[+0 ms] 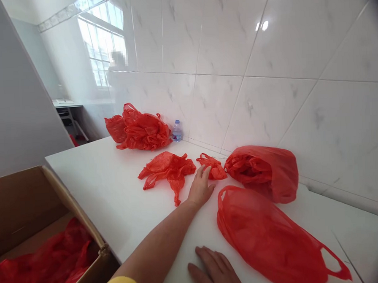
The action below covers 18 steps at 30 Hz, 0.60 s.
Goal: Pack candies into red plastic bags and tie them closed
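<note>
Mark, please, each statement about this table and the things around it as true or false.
1. The plastic bottle stands upright near the tiled wall. True.
2. The cardboard box has nothing inside. False: red plastic lies in it.
3. The left hand is at the small red bag. True.
4. The right hand is gripping the bottle. False: it is palm down over the white table, far from the bottle.
5. The long, flat red bag lies to the right of both hands. True.
</note>
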Available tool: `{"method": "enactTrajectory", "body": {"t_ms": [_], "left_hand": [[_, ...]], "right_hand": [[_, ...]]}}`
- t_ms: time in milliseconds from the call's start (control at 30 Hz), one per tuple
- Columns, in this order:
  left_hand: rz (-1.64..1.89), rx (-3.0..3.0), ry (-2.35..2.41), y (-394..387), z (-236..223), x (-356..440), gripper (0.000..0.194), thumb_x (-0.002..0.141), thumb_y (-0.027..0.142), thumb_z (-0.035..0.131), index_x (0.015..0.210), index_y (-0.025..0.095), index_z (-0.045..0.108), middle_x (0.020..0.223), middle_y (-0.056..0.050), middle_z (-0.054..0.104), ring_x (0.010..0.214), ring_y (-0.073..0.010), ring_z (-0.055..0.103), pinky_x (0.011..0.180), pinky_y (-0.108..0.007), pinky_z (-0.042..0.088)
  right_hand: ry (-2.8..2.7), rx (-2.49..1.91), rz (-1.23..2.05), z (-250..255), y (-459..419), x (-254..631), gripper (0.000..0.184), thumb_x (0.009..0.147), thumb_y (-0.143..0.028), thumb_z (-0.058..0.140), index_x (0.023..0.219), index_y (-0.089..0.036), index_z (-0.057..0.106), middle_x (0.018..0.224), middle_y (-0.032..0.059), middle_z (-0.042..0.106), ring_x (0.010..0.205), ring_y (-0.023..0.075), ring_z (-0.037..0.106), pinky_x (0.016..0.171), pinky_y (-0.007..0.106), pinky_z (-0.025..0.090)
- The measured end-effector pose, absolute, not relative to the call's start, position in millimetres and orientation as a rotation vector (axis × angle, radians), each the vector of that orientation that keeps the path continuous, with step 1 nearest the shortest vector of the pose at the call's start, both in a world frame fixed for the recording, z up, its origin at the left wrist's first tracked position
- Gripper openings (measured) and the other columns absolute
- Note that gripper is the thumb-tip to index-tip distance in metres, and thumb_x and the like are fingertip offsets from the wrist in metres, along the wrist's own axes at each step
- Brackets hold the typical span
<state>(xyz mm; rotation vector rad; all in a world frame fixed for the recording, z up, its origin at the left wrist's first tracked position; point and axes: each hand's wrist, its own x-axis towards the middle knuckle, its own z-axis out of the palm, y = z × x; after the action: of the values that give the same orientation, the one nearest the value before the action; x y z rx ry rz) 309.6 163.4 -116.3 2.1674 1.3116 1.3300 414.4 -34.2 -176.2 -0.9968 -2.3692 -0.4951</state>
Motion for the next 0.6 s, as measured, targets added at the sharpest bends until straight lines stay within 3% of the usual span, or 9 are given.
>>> {"method": "enactTrajectory", "body": {"t_ms": [67,133,200,267,367,467,600], "left_hand": [[1.237,2.176,1.334,177,-117,321,0.086,0.07,0.022,0.071,0.143,0.027,0.025,0.15,-0.014,0.022,0.133,-0.0318,0.033,0.101,-0.048,0.039],[1.195,2.199,1.343,188,-117,330,0.09,0.065,0.026,0.075,0.142,0.027,0.028,0.152,-0.014,0.017,0.135,-0.0339,0.029,0.102,-0.048,0.037],[1.18,2.218,1.335,195,-117,335,0.074,0.066,0.026,0.075,0.133,0.026,0.045,0.152,-0.012,0.021,0.134,-0.0342,0.029,0.103,-0.047,0.034],[1.164,2.213,1.325,199,-118,336,0.042,0.07,0.022,0.07,0.111,0.023,0.062,0.145,-0.011,0.035,0.13,-0.0329,0.034,0.102,-0.045,0.034],[1.14,2.184,1.31,200,-121,334,0.012,0.073,0.016,0.061,0.082,0.02,0.067,0.114,-0.01,0.06,0.113,-0.0274,0.05,0.096,-0.039,0.038],[1.16,2.116,1.315,199,-122,332,0.008,0.071,0.013,0.058,0.069,0.019,0.062,0.086,-0.005,0.064,0.091,-0.0218,0.057,0.084,-0.033,0.042],[1.298,1.939,1.37,196,-120,325,0.015,0.072,0.007,0.049,0.072,0.02,0.057,0.079,-0.002,0.061,0.076,-0.0159,0.057,0.068,-0.027,0.044]], "right_hand": [[-2.395,-0.954,-0.506,-177,-31,413,0.03,0.085,-0.044,0.054,0.11,-0.029,0.06,0.117,0.0066,0.064,0.102,0.0243,0.061,0.084,0.036,0.051],[-2.374,-0.933,-0.497,-174,-30,410,0.039,0.083,-0.057,0.052,0.108,-0.028,0.06,0.115,0.0081,0.065,0.101,0.0254,0.06,0.082,0.036,0.049],[-2.323,-0.922,-0.481,-169,-30,408,0.046,0.081,-0.065,0.047,0.105,-0.027,0.06,0.112,0.0083,0.065,0.098,0.0245,0.06,0.079,0.035,0.049],[-2.294,-0.918,-0.46,-164,-30,407,0.047,0.082,-0.066,0.044,0.104,-0.027,0.06,0.111,0.0079,0.065,0.097,0.0231,0.06,0.078,0.033,0.049],[-2.351,-0.951,-0.385,-160,-31,407,0.05,0.083,-0.067,0.042,0.106,-0.026,0.059,0.115,0.0088,0.063,0.1,0.0233,0.058,0.08,0.034,0.048],[-2.378,-0.976,-0.326,-167,-31,405,0.046,0.085,-0.063,0.042,0.107,-0.026,0.06,0.117,0.0088,0.062,0.103,0.024,0.057,0.08,0.034,0.049],[-2.296,-1.212,-0.153,-178,-29,399,0.021,0.09,-0.038,0.049,0.105,-0.031,0.063,0.11,0.0025,0.067,0.096,0.0205,0.061,0.079,0.031,0.051]]}}
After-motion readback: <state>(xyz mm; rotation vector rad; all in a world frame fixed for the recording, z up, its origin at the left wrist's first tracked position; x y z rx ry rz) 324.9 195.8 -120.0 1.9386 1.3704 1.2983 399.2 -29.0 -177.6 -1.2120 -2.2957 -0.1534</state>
